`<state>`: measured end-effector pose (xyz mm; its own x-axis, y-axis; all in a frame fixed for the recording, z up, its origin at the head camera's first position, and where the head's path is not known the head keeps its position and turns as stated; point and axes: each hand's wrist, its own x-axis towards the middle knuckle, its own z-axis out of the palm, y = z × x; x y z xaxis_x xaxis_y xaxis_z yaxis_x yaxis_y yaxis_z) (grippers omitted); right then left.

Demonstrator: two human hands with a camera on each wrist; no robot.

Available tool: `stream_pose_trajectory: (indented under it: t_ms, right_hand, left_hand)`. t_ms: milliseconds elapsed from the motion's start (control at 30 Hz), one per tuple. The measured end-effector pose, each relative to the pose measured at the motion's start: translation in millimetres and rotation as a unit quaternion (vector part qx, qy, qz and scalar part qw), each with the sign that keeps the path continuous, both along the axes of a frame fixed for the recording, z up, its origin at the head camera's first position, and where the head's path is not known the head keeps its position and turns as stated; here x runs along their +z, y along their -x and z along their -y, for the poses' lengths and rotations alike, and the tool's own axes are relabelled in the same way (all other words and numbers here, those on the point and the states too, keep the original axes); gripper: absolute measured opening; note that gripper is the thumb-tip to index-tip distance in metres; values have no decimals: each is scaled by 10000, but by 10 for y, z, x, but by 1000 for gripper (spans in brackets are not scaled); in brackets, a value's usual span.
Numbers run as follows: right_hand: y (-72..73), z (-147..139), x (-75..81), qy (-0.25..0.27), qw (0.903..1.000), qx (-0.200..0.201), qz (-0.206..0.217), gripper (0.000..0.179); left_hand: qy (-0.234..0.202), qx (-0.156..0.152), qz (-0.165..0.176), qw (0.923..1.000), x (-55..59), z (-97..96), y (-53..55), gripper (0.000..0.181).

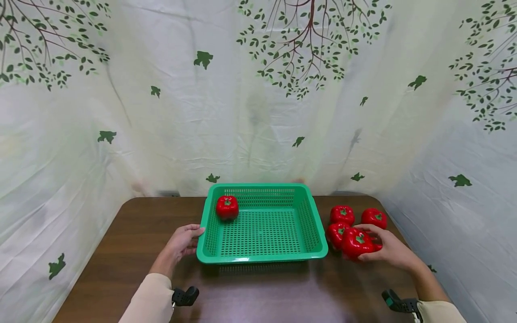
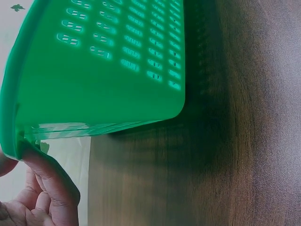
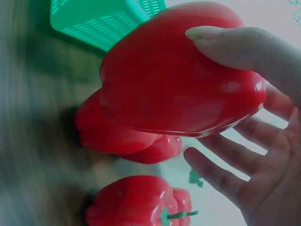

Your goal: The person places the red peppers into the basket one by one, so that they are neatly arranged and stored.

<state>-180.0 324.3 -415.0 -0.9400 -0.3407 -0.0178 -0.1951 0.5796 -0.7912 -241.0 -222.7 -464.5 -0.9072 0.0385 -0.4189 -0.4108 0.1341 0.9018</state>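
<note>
Head view: left hand (image 1: 186,242) pinches left rim of green basket (image 1: 262,237); single pepper (image 1: 227,207) sits inside, far left corner. Right hand (image 1: 383,246) grips bright red pepper (image 1: 357,243) right of basket, three loose peppers (image 1: 342,214) close by on brown table (image 1: 282,296).
Left wrist view: thumb and bent finger on rim.
Right wrist view: thumb over gripped pepper; whether it clears table, hard to tell.
</note>
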Motion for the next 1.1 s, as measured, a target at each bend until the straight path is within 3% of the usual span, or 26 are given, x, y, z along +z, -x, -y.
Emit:
stream_pose_trajectory:
  t_ms: [400, 633, 1100]
  right_hand:
    - [120, 59, 129, 91, 9998, 184, -32, 74]
    - [179, 134, 118, 367, 9992, 149, -9, 68]
    - [402, 333, 73, 525, 9976, 382, -230, 67]
  left_hand:
    - [-74, 14, -57, 10000, -15, -12, 3, 41]
    - [-44, 36, -14, 10000, -20, 10, -5, 42]
    - [-473, -17, 39, 9989, -42, 43, 31, 42]
